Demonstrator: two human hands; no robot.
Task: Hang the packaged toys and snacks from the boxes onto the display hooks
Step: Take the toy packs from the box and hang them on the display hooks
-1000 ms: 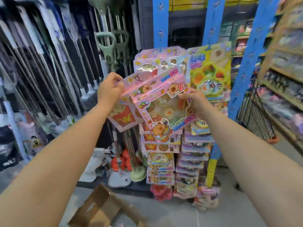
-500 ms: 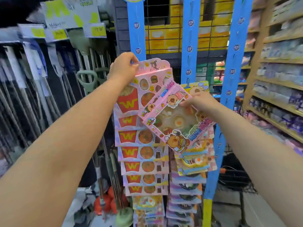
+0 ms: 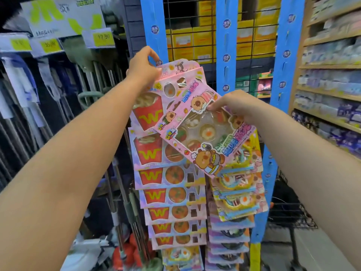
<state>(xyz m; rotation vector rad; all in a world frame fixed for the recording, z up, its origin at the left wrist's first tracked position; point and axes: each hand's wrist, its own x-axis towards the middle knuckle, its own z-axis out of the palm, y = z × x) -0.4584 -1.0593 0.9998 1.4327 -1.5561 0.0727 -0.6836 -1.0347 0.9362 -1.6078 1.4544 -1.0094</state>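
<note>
My left hand (image 3: 143, 67) pinches the top edge of a pink pack with a red fries carton (image 3: 156, 106), holding it against the left blue display strip (image 3: 151, 22). Tilted in front of it is a pink capybara food-toy pack (image 3: 203, 132), which my right hand (image 3: 232, 104) grips by its upper right side. Below, several more fries packs (image 3: 172, 194) hang in a column on the left strip. A column of yellow and blue toy packs (image 3: 238, 192) hangs beside them on the middle blue strip (image 3: 224, 55).
A third blue strip (image 3: 287, 55) stands to the right, in front of a wire grid with yellow boxes (image 3: 244, 40). Wooden shelves of goods (image 3: 330, 89) line the right side. Mops and price signs (image 3: 64, 18) fill the left. A dark wire basket (image 3: 289, 216) sits low right.
The view has tilted up, away from the floor and the cardboard box. Both hands have risen with their packs; my left hand now holds its pack up at the left strip.
</note>
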